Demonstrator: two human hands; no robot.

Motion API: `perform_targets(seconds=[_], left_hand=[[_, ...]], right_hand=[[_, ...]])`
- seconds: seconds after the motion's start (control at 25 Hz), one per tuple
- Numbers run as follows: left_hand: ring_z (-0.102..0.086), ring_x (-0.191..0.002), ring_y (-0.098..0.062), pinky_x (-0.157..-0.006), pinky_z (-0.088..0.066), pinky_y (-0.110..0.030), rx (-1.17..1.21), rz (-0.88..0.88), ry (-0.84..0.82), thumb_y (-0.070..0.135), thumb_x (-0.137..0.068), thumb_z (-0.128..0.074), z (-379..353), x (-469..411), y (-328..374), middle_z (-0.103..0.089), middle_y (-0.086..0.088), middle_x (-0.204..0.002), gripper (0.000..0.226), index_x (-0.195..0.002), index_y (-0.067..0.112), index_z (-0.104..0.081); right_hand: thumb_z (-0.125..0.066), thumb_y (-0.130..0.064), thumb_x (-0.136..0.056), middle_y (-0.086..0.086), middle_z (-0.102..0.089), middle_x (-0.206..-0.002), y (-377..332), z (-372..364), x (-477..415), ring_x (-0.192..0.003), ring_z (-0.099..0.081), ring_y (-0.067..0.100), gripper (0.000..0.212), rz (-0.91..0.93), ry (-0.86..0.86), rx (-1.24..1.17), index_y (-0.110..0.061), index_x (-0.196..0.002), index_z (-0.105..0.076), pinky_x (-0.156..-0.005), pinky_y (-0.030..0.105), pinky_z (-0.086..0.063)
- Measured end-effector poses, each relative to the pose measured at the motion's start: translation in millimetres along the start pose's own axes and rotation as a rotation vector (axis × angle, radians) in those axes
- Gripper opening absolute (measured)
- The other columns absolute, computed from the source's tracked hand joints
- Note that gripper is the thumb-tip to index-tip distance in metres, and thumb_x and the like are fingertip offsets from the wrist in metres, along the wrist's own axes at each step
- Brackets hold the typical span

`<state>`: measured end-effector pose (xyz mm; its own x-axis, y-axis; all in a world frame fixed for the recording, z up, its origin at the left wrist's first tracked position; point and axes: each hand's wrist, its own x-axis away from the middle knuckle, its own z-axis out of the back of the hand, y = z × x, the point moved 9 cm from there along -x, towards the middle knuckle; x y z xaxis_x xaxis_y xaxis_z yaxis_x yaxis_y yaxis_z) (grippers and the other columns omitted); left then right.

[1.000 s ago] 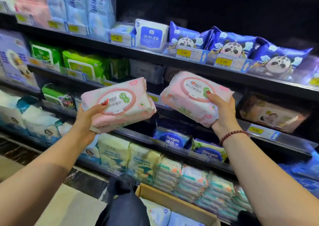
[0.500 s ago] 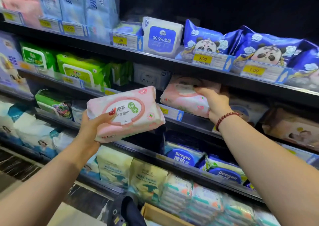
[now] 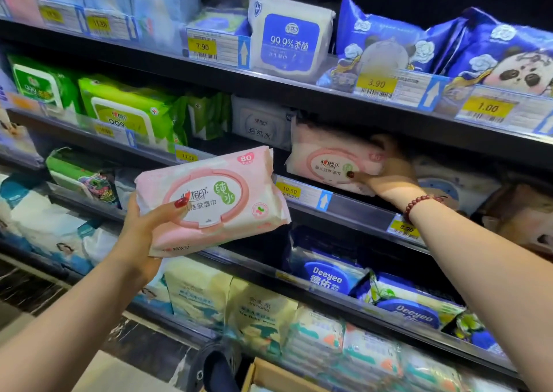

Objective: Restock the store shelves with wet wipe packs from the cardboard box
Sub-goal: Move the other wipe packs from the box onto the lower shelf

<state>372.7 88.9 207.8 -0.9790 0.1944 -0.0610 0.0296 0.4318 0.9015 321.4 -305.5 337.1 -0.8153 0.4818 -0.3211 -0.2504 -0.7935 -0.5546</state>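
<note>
Restock note: our right hand (image 3: pixel 387 173) grips one pink wipe pack (image 3: pixel 326 158), label outward, on the shelf (image 3: pixel 353 209); our left hand (image 3: pixel 140 230) holds the second pack (image 3: pixel 239 203), likely queued for the same row.

The right hand (image 3: pixel 389 173) now has its soft pink plastic wet wipe pack (image 3: pixel 326 158) inside the dark metal shelf (image 3: pixel 359 209) bay, just beside a white wipe pack (image 3: pixel 263 122). A second ago it held the pack clear of the shelving.
</note>
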Motion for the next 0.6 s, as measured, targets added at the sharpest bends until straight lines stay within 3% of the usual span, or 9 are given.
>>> perform_targets(seconds=[0.16,0.28,0.4,0.6], left_hand=[[-0.068,-0.102,-0.029,-0.067,-0.060,-0.040,0.027,-0.019,0.017,0.023,-0.048,-0.079,-1.3,-3.9,1.0,-0.065,-0.010,-0.124,0.098,-0.138,0.024,-0.042],[-0.067,-0.105,-0.031,-0.071,-0.060,-0.040,0.010,-0.042,0.009,0.022,-0.050,-0.077,-2.5,-4.8,3.9,-0.063,-0.013,-0.126,0.097,-0.140,0.021,-0.041],[-0.068,-0.101,-0.029,-0.067,-0.060,-0.036,-0.021,-0.074,-0.040,0.014,-0.067,-0.065,-5.8,-5.5,5.0,-0.063,-0.015,-0.125,0.077,-0.140,0.015,-0.042],[-0.070,-0.097,-0.024,-0.064,-0.059,-0.032,-0.009,-0.070,0.012,0.014,-0.072,-0.061,2.9,-7.7,0.0,-0.062,-0.015,-0.126,0.071,-0.141,0.013,-0.042]], right_hand=[[-0.065,-0.050,-0.083,0.005,-0.026,-0.154,-21.5,-9.0,-12.9,-0.140,-0.027,0.033,0.079,0.113,0.046,0.600,-0.039,-0.147,-0.020,-0.109,0.043,-0.034],[-0.061,-0.051,-0.086,0.006,-0.027,-0.155,-38.2,-20.4,-20.1,-0.138,-0.030,0.033,0.076,0.185,-0.026,0.631,-0.041,-0.148,-0.019,-0.110,0.043,-0.031],[-0.065,-0.042,-0.086,0.014,-0.044,-0.144,-47.2,-23.6,-30.0,-0.127,-0.045,0.037,0.070,0.273,0.053,0.661,-0.032,-0.146,-0.032,-0.101,0.043,-0.040],[-0.072,-0.032,-0.082,0.020,-0.053,-0.134,-38.2,-32.8,-54.9,-0.120,-0.051,0.040,0.071,0.313,0.045,0.645,-0.027,-0.144,-0.038,-0.099,0.046,-0.043]])
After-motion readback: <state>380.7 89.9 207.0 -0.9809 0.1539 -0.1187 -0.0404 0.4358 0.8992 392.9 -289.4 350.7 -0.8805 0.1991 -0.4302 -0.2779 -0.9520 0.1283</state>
